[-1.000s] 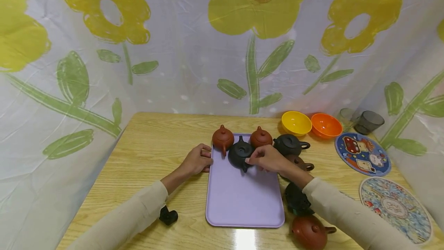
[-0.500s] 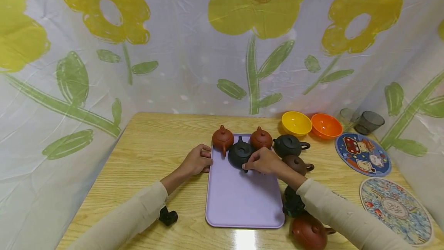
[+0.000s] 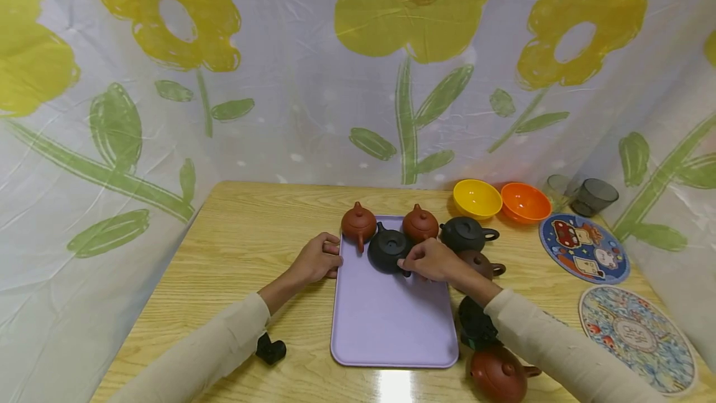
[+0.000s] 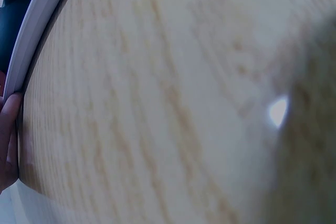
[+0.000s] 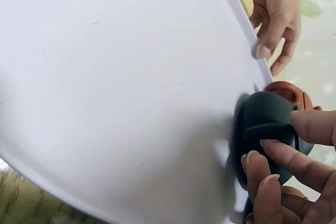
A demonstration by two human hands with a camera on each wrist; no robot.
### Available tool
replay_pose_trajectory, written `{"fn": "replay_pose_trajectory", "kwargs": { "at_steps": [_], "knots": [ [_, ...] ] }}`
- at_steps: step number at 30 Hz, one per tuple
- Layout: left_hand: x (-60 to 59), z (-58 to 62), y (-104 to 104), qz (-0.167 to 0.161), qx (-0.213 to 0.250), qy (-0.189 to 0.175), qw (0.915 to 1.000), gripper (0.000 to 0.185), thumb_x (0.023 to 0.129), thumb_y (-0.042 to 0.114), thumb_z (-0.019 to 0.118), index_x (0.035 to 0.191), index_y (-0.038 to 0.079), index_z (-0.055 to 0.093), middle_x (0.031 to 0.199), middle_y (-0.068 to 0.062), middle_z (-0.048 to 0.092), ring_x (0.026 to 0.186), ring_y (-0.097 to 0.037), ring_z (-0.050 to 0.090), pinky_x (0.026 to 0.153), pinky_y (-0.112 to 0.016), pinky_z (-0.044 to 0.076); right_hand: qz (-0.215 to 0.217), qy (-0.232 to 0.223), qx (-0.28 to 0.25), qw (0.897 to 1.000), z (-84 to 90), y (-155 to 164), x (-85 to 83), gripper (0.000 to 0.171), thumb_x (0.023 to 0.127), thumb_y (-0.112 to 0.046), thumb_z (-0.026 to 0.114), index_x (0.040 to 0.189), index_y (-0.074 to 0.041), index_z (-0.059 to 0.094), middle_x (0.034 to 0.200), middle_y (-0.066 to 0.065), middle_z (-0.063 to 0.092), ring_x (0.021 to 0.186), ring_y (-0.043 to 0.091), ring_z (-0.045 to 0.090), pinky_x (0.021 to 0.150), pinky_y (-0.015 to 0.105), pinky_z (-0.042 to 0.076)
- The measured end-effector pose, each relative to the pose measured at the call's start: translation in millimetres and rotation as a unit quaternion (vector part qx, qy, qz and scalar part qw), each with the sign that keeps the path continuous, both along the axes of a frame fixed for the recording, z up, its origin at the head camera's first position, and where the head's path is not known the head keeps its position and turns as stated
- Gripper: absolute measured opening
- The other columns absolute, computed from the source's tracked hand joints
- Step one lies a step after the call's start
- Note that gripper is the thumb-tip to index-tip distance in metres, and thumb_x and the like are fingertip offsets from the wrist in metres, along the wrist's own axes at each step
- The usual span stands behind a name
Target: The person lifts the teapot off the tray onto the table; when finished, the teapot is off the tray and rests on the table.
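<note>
A black teapot (image 3: pixel 386 252) sits at the far end of a lilac tray (image 3: pixel 394 328), between two reddish-brown teapots (image 3: pixel 358 224). With thumb and forefinger my right hand (image 3: pixel 432 260) pinches its handle (image 5: pixel 270 132); the other fingers curl beside the body in the right wrist view. The spout points away and slightly left. At the tray's left edge, my left hand (image 3: pixel 319 258) grips the rim, thumb on top, as the right wrist view shows. The left wrist view catches only its fingers (image 4: pixel 8 135) at the rim.
Right of the tray stand another black teapot (image 3: pixel 464 233), a brown teapot (image 3: pixel 477 262), a dark piece (image 3: pixel 475 322) and a red-brown teapot (image 3: pixel 498 375). Yellow (image 3: pixel 477 199) and orange bowls (image 3: pixel 526 203), cups (image 3: pixel 594 196) and round mats (image 3: pixel 584 249) lie farther right. A small black object (image 3: pixel 271 349) lies left.
The black teapot has turned on the tray: its spout has swung left and its handle right, with my right hand at the handle. My left hand has stayed at the rim.
</note>
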State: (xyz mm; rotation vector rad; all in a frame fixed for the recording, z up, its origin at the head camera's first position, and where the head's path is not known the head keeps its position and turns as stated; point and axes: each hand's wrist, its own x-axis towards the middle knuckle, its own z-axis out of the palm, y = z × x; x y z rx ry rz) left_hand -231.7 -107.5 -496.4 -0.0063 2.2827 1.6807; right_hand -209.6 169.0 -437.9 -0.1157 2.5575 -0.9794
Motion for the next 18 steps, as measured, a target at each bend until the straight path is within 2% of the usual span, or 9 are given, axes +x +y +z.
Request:
{"fn": "replay_pose_trajectory", "kwargs": {
  "at_steps": [7, 18],
  "knots": [
    [-0.1, -0.9, -0.4, 0.001, -0.002, 0.001, 1.0000, 0.045, 0.086, -0.003, 0.066, 0.129, -0.001, 0.053, 0.111, -0.019, 0.059, 0.080, -0.019, 0.064, 0.061, -0.032, 0.062, -0.010, -0.008, 0.009, 1.000, -3.4, -1.9, 0.0, 0.029, 0.093, -0.038, 0.069, 0.083, -0.012, 0.075, 0.060, 0.006, 0.060, 0.056, 0.017, 0.052, 0.049, 0.026, 0.043],
    [0.1, 0.0, 0.8, 0.003, -0.004, -0.001, 1.0000, 0.044, 0.086, -0.004, 0.065, 0.128, -0.001, 0.053, 0.111, -0.019, 0.059, 0.079, -0.020, 0.064, 0.061, -0.033, 0.063, -0.035, -0.041, -0.020, 0.998, -4.2, -4.2, 1.1, 0.028, 0.095, -0.035, 0.068, 0.087, -0.010, 0.076, 0.065, 0.008, 0.063, 0.055, 0.017, 0.053, 0.049, 0.027, 0.047]
  ]
}}
